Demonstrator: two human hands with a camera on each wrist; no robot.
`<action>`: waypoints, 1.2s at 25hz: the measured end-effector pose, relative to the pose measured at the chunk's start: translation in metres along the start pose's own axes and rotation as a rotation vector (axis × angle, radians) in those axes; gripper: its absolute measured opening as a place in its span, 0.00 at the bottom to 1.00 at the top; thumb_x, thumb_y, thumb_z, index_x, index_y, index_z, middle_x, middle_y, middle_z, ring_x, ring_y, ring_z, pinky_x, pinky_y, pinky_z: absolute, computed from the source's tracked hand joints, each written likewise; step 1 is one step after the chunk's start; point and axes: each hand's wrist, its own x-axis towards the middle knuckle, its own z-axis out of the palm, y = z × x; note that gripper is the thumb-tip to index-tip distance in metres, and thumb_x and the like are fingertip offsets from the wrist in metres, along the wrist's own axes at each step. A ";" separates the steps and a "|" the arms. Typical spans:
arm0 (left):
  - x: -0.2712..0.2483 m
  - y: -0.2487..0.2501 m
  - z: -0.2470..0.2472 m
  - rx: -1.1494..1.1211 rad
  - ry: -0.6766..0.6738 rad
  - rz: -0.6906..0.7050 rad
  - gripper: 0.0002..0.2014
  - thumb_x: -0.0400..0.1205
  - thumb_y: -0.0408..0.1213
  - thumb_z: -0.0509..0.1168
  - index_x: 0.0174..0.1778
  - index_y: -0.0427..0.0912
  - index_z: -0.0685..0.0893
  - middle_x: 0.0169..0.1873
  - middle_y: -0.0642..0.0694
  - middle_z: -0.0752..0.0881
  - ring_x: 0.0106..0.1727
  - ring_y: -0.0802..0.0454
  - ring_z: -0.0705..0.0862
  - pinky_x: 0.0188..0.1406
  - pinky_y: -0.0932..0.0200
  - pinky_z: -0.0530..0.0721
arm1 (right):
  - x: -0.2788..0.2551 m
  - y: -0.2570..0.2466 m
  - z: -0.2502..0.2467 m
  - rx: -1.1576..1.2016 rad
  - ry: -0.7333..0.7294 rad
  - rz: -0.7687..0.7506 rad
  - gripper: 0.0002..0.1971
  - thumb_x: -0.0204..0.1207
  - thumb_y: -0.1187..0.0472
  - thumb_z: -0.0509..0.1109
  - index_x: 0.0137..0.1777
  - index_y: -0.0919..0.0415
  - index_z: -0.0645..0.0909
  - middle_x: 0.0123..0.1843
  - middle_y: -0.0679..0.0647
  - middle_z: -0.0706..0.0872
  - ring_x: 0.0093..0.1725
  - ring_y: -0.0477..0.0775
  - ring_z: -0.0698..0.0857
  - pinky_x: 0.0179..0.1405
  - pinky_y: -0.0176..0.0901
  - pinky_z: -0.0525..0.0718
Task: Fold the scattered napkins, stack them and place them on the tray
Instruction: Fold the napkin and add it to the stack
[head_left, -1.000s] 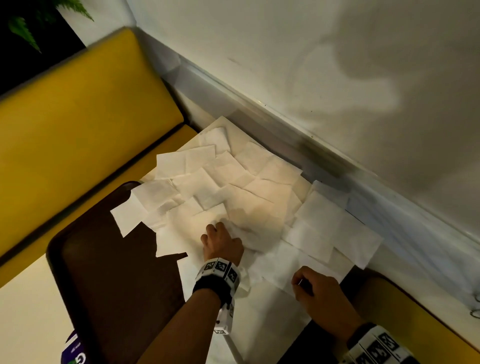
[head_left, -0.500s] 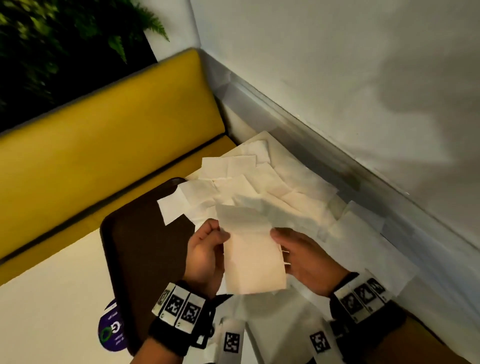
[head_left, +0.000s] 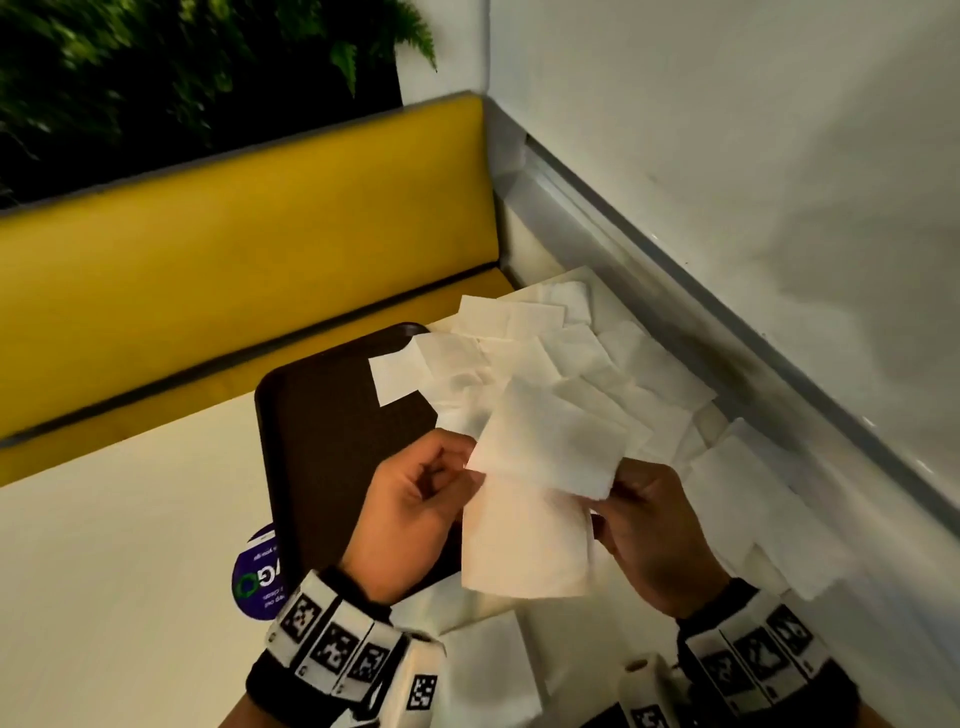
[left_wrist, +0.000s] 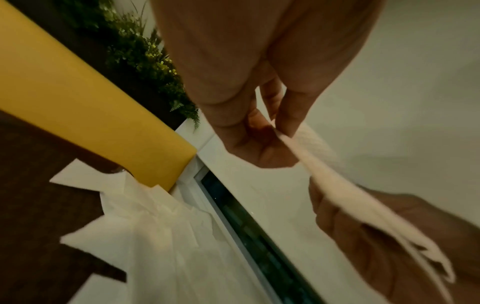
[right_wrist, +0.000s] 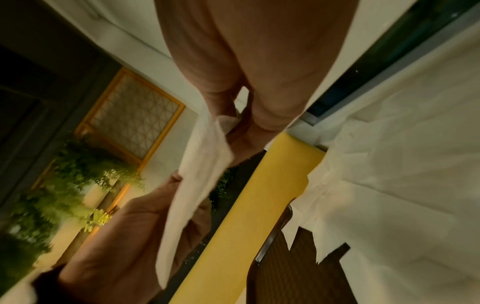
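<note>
A white napkin (head_left: 535, 499) hangs in the air between both hands, bent over on itself at mid-height. My left hand (head_left: 415, 499) pinches its left edge, seen close up as the left hand (left_wrist: 262, 131) pinching the napkin (left_wrist: 345, 193). My right hand (head_left: 644, 525) pinches the right edge; the wrist view shows the right hand (right_wrist: 241, 115) on the napkin (right_wrist: 197, 176). Several loose white napkins (head_left: 561, 353) lie scattered on the table behind, a few overlapping the dark brown tray (head_left: 332, 431) to the left.
A yellow bench back (head_left: 244, 249) runs along the far side. The white wall and its grey ledge (head_left: 727, 332) close off the right. A purple round sticker (head_left: 260, 577) sits by the tray's near corner. More napkins (head_left: 743, 509) lie on the right.
Both hands lifted one napkin off the pile and brought it toward me. Its top half has since folded forward over the lower half.
</note>
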 end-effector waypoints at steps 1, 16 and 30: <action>-0.002 0.004 0.000 -0.176 0.008 -0.117 0.09 0.85 0.24 0.58 0.49 0.34 0.84 0.33 0.41 0.86 0.29 0.53 0.83 0.29 0.59 0.82 | -0.003 -0.002 -0.001 -0.034 -0.033 -0.067 0.17 0.75 0.80 0.66 0.45 0.58 0.91 0.45 0.63 0.91 0.47 0.63 0.89 0.49 0.54 0.90; -0.005 -0.001 0.024 0.121 0.017 0.068 0.03 0.79 0.33 0.72 0.41 0.38 0.88 0.19 0.55 0.74 0.21 0.60 0.68 0.23 0.65 0.67 | 0.020 -0.042 0.002 -0.737 -0.267 -0.053 0.10 0.71 0.45 0.73 0.48 0.48 0.88 0.42 0.42 0.91 0.46 0.39 0.88 0.48 0.36 0.85; -0.118 -0.172 -0.019 0.581 0.099 -0.451 0.13 0.80 0.46 0.70 0.30 0.53 0.76 0.29 0.51 0.83 0.33 0.52 0.80 0.38 0.56 0.79 | -0.031 0.166 0.033 -0.946 -0.302 0.168 0.06 0.76 0.59 0.71 0.41 0.61 0.83 0.34 0.52 0.88 0.36 0.51 0.85 0.41 0.46 0.84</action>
